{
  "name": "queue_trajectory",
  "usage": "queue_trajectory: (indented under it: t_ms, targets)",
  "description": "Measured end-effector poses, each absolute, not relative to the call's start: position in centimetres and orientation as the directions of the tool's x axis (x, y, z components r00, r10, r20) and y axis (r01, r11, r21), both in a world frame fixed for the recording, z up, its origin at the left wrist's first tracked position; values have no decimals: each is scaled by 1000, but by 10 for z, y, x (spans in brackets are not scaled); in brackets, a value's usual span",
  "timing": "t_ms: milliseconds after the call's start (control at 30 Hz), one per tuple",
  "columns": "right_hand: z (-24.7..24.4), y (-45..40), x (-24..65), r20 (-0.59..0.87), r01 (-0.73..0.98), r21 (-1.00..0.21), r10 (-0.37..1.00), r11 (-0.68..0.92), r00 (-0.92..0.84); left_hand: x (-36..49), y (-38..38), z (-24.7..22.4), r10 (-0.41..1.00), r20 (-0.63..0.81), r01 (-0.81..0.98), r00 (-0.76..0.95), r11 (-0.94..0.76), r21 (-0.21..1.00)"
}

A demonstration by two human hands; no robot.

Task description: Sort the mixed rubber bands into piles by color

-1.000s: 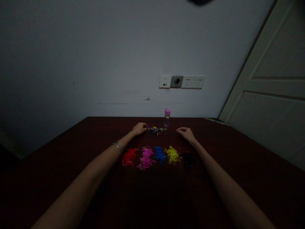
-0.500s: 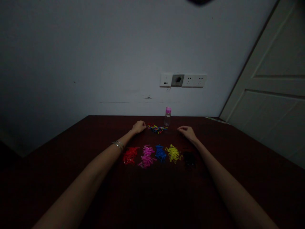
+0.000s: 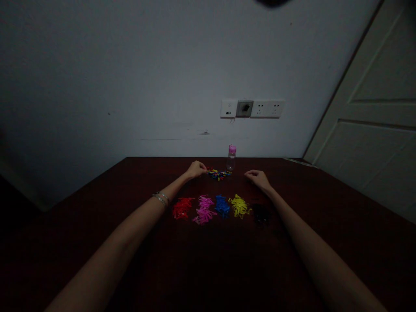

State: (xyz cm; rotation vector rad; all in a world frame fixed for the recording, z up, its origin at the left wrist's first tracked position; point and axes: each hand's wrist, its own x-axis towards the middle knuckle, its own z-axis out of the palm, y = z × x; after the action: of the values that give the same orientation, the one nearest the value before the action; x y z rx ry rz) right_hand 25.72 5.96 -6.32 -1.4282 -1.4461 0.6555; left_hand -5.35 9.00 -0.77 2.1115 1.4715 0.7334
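Observation:
A mixed heap of small coloured rubber bands (image 3: 219, 174) lies near the back of the dark table. At its left edge is my left hand (image 3: 196, 169), its fingertips pinched together against the bands; whatever is between them is too small to make out. To the heap's right, my right hand (image 3: 258, 178) rests on the table apart from the bands, fingers curled closed with nothing visible in them. Nearer me lie sorted piles in a row: red bands (image 3: 183, 208), pink bands (image 3: 204, 210), blue bands (image 3: 222, 206), yellow bands (image 3: 239, 206) and a dim black pile (image 3: 261, 214).
A clear bottle with a pink cap (image 3: 231, 157) stands upright behind the mixed heap. The wall carries a row of sockets (image 3: 252, 108) above the dark red-brown table (image 3: 214, 264). A white panelled door (image 3: 373, 112) is at the right.
My left hand has shifted slightly right, its fingertips now reaching the left edge of the mixed heap. My right hand stays about where it was. The whole view has shifted a little.

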Motion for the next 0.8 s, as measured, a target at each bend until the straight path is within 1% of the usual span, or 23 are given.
queue_trajectory:
  t_ms: [200, 367, 467, 567, 667, 733, 800]
  targets:
    - [-64, 60, 258, 256, 440, -882, 956, 170, 144, -8, 58, -3, 799, 165, 537, 578, -525, 660]
    - [-65, 61, 258, 266, 446, -876, 955, 182, 133, 24, 27, -7, 686, 83, 447, 723, -555, 701]
    - [-66, 62, 258, 276, 458, -869, 952, 190, 129, 32, 19, -11, 647, 50, 411, 761, -540, 734]
    - [-67, 63, 258, 285, 472, -859, 952, 199, 116, 30, 24, -13, 675, 68, 426, 735, -537, 728]
    - [-66, 62, 257, 287, 482, -852, 952, 204, 106, 10, 42, -14, 745, 137, 459, 653, -533, 711]
    - [-64, 61, 257, 289, 511, -836, 952, 198, 104, -12, 57, -17, 812, 206, 488, 546, -508, 710]
    - [-63, 60, 256, 304, 556, -806, 948, 204, 93, -38, 69, -21, 895, 244, 545, 374, -425, 722]
